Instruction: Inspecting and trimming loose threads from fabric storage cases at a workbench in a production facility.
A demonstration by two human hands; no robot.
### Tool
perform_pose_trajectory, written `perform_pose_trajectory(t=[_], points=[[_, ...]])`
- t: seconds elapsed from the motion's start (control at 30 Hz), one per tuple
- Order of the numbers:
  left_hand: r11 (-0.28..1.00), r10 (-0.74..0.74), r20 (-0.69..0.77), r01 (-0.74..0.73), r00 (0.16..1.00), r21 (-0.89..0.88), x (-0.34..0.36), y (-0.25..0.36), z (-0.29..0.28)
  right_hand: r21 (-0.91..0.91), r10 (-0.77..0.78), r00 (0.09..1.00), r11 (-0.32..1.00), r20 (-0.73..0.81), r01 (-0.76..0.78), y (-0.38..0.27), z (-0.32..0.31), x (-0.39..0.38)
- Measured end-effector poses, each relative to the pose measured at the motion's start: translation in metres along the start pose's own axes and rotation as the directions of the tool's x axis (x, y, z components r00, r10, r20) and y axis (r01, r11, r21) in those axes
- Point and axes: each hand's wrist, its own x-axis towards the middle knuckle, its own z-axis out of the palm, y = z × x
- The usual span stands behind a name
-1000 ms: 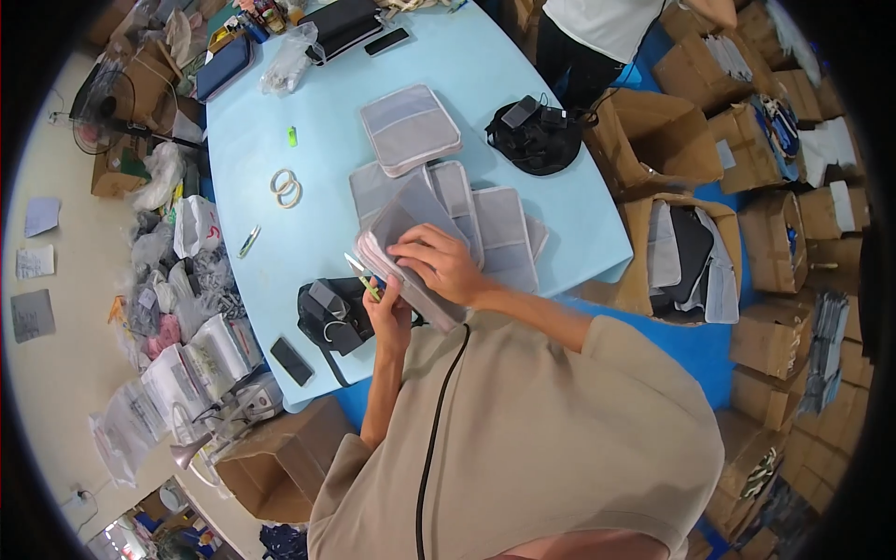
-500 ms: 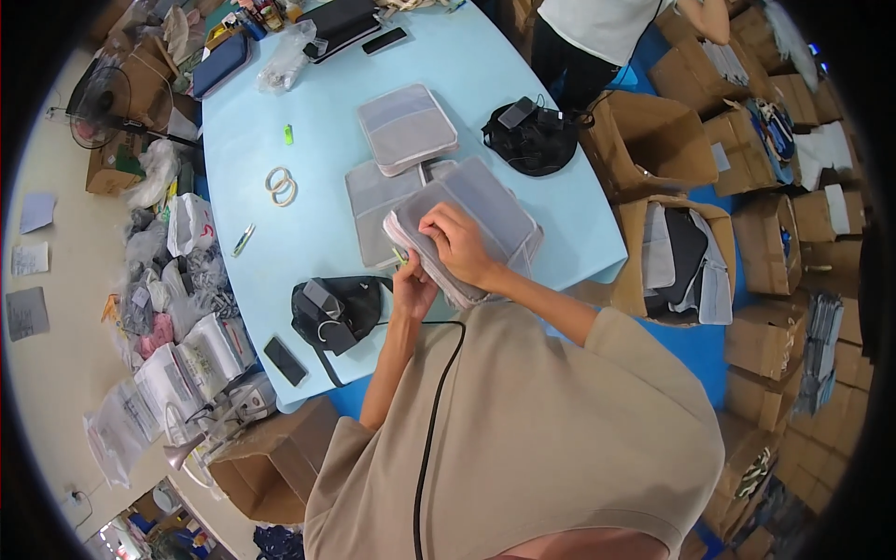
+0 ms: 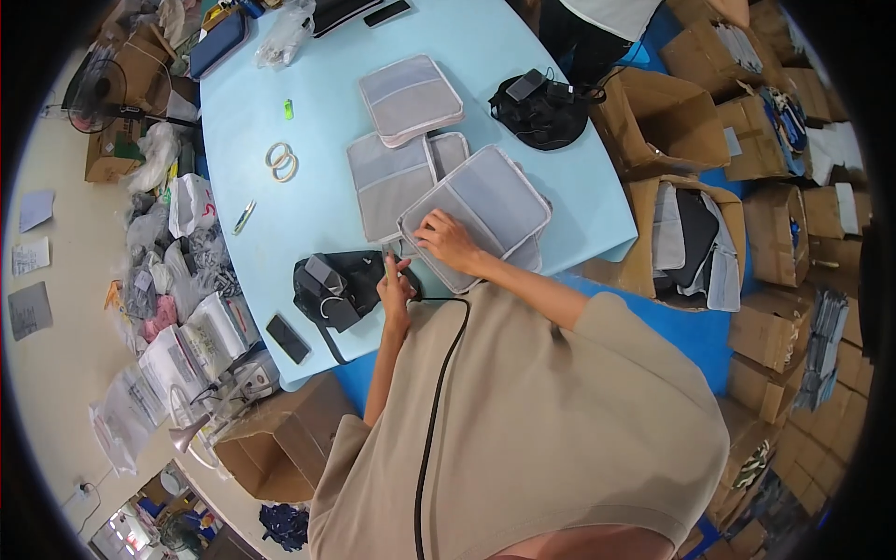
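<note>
A flat grey fabric case [image 3: 495, 201] with a pale mesh panel and light piped edges lies tilted on top of others near the table's front edge. My right hand [image 3: 450, 241] rests on its left part, fingers loosely bent and spread on the fabric. Just left of its near corner is my left hand [image 3: 396, 287], closed with the index finger pointing up; a small thin item seems to be in it, too small to name. Beneath and behind lie another grey case [image 3: 387, 191] and a stack of similar cases [image 3: 411, 98].
Black bags with small devices [image 3: 341, 289] [image 3: 541, 107] flank the cases. On the light blue table [image 3: 327, 121] lie a phone [image 3: 287, 338], tape rings [image 3: 280, 161], snips [image 3: 245, 217] and a green item [image 3: 288, 109]. Cardboard boxes [image 3: 663, 121] stand right; a person [image 3: 597, 37] stands behind.
The top case has gone from tilted up in my hands to lying flat on the pile. My left hand has drawn away from its edge, and my right hand has flattened onto it.
</note>
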Motion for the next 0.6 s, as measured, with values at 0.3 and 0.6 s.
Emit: perform_pose_trajectory(t=[0.3,0.6], points=[[0.518,0.741,0.04,-0.609,0.67,0.6,-0.008,0.015,-0.009,0.019,-0.046,0.999,0.999,-0.005,0.046,0.001,0.015,0.008],[0.202,0.675,0.285,-0.542,0.68,0.816,-0.022,0.038,-0.007,0.108,0.038,0.999,0.993,0.034,-0.041,0.013,0.018,0.019]])
